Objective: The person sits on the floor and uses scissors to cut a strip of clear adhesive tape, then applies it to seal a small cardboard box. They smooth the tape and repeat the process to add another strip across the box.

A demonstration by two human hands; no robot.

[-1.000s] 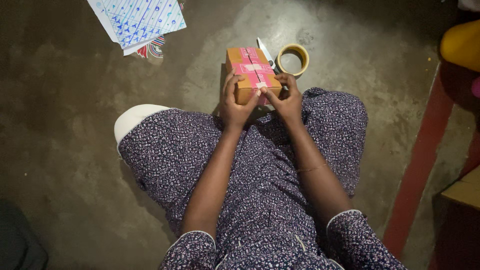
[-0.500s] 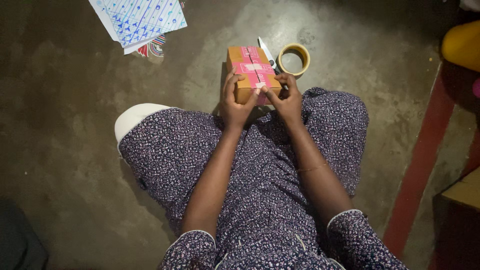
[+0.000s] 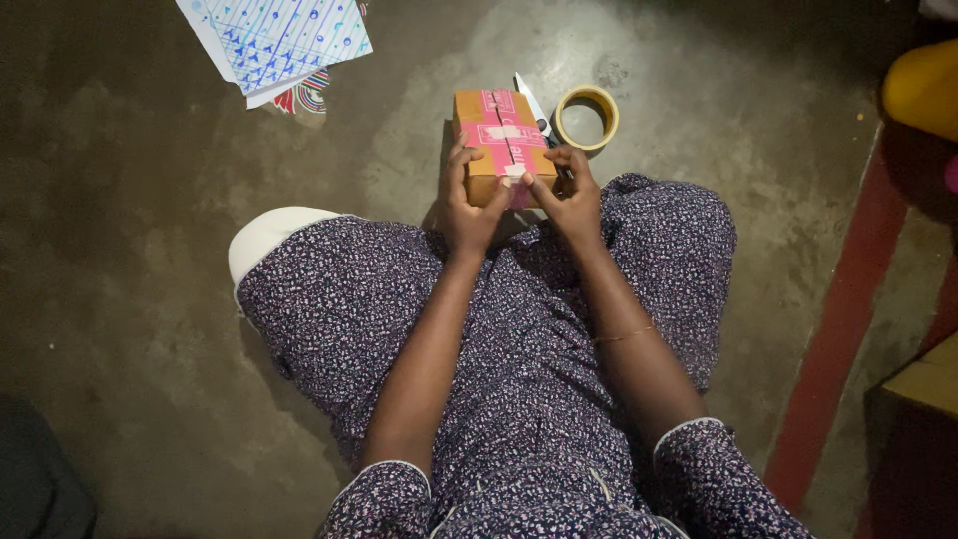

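Small cardboard box [image 3: 499,140] sits on floor right ahead of my knees, long axis running away from me. L hand [image 3: 465,205] clamps its near-left side, R hand [image 3: 571,195] pinches near-right edge w/ thumb; both equally close, tape roll [image 3: 586,117] just beyond-right.

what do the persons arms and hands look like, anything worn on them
Both forearms are bare. Short dark purple sleeves with a small pale floral print and thin white edging end near the elbows. A thin thread-like bracelet circles the right wrist. No rings or gloves are visible on the left hand or right hand.
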